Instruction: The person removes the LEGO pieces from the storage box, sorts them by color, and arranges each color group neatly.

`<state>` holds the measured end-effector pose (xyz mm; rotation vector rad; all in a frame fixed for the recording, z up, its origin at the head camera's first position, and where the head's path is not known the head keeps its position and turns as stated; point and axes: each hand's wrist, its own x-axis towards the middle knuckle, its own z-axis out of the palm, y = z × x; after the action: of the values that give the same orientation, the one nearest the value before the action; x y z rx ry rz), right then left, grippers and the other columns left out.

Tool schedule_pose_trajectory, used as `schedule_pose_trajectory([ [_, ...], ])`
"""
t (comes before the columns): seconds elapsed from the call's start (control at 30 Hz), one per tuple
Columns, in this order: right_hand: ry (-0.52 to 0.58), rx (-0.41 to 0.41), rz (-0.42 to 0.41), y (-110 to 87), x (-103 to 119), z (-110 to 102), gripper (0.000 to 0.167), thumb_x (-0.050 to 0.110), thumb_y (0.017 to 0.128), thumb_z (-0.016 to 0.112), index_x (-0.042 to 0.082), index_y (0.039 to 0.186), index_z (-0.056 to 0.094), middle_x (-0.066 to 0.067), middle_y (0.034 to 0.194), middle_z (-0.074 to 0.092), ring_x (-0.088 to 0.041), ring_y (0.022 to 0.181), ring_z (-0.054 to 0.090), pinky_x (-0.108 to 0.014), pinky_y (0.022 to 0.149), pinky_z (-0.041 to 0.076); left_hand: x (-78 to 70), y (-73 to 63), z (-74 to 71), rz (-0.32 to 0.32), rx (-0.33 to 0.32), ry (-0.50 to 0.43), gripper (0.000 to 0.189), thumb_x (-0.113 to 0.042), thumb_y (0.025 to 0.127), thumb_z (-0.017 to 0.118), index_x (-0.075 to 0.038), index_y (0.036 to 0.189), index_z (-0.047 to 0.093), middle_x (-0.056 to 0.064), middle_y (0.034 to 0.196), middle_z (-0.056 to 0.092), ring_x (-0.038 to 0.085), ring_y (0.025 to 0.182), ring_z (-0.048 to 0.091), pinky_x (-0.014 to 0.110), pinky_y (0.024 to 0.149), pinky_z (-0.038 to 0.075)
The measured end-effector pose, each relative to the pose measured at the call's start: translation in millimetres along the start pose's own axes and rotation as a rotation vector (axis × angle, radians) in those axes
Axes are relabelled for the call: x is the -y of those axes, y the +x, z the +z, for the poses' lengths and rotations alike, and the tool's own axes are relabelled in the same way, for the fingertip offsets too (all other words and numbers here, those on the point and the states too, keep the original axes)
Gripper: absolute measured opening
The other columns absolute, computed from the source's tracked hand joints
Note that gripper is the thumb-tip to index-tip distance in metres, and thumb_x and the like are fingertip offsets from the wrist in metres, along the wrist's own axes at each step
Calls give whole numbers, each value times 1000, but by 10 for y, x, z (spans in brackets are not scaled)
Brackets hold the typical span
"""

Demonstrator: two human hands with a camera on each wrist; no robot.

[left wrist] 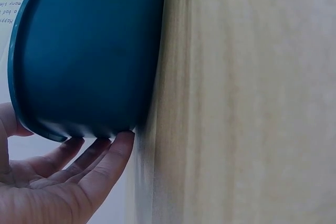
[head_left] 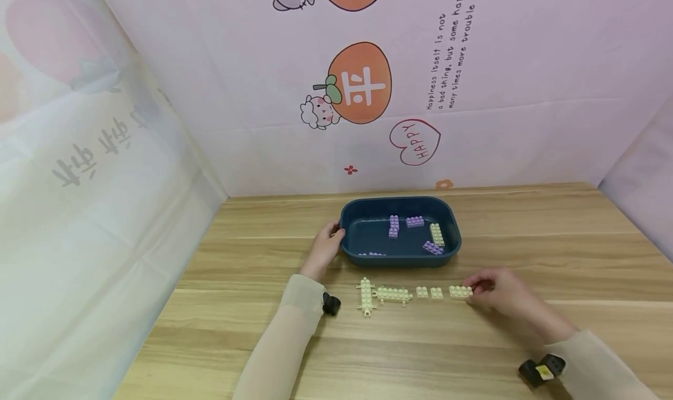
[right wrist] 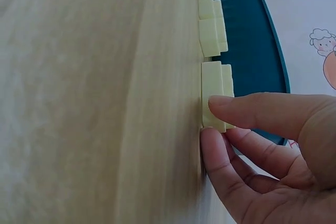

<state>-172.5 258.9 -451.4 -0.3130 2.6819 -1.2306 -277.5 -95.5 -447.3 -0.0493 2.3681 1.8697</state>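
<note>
At the left end of a dark blue plastic tray [head_left: 402,261], my left hand [head_left: 327,245] holds the wall. Its thumb is at the rim and its fingertips [left wrist: 123,142] are against the outside. My right hand [head_left: 496,292] pinches one end of a long pale yellow building brick [head_left: 460,292], thumb on its side, at the table surface. Left of that brick are two small pale yellow bricks [head_left: 422,292]. Further left lie two long pale yellow pieces with small clips, one upright in view [head_left: 366,296] and one crosswise [head_left: 394,295].
Inside the tray are several purple bricks [head_left: 415,221] and a pale yellow brick [head_left: 436,234]. The wooden table [head_left: 420,353] meets a printed cloth backdrop [head_left: 273,125] behind the tray, with more cloth at both sides. A black strap device is on each wrist.
</note>
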Motion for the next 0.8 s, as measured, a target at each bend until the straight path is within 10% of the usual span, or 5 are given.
schedule_pose_trajectory([
  [0.8,19,18,-101,-116,-71,-42,36,7,78,78,-8,109,66,-7,89,63,2,75,52,-19,61,50,1,-16,0,7,3,0,44,-20,103,45,-5,144,43,13,142,49,28,125,51,40,97,49],
])
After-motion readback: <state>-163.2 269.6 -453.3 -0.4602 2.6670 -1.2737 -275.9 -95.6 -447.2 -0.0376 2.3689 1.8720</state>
